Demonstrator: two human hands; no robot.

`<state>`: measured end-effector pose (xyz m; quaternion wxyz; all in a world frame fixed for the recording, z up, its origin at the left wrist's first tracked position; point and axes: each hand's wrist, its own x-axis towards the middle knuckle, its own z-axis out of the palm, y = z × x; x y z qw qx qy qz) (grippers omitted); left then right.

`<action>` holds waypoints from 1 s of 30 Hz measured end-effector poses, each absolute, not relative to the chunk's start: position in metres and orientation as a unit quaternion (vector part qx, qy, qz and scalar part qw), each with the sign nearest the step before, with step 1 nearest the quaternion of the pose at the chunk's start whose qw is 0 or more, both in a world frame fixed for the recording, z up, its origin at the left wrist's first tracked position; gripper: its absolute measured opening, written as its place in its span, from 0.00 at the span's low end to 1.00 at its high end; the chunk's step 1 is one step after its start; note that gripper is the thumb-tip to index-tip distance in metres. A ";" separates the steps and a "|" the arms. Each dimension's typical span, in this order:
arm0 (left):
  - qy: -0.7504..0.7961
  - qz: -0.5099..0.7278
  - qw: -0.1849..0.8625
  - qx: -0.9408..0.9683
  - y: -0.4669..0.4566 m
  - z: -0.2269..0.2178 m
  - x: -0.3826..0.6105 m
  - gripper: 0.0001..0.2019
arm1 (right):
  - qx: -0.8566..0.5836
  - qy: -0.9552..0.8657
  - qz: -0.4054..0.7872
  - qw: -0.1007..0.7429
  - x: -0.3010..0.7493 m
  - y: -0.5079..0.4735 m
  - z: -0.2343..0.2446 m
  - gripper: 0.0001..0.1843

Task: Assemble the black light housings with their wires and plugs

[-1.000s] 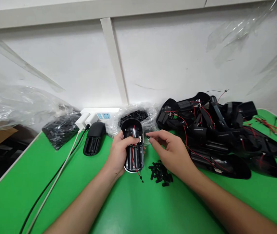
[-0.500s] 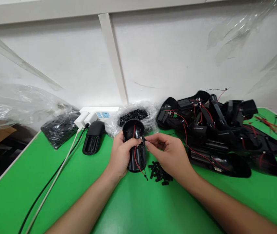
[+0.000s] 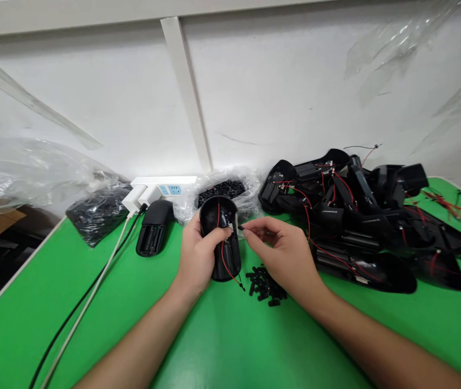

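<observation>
My left hand grips a black plastic housing upright, with its fingers across the domed top end. A red wire runs down the housing's open battery side and ends in a small dangling tip past the bottom. My right hand is beside it, thumb and forefinger pinching a small black plastic piece right at the housing's edge. Just below my right hand, a loose heap of similar small black pieces lies on the table.
A large pile of black housings with red wires fills the right side. Behind my hands are a bag of black pieces, a white power strip with plugs, a single black housing, and another bag. Black and white cables cross the green table.
The housing has tilted slightly in my left hand, its top leaning left. My right fingertips stay by its edge. The whole scene sits slightly higher and further left in view.
</observation>
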<state>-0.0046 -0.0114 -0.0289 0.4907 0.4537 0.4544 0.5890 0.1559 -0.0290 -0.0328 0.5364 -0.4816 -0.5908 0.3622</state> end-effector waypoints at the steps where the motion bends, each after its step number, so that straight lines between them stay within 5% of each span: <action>1: 0.454 0.583 0.483 0.470 -0.011 -0.030 -0.006 0.12 | -0.478 -0.583 0.378 0.536 0.156 -0.028 -0.034 0.09; 20: 0.452 0.550 0.479 0.513 -0.007 -0.029 -0.011 0.12 | -0.439 -0.507 0.510 0.538 0.155 -0.023 -0.031 0.13; 30: 0.450 0.551 0.491 0.502 -0.006 -0.032 -0.012 0.12 | -0.411 -0.366 0.631 0.547 0.152 -0.023 -0.023 0.25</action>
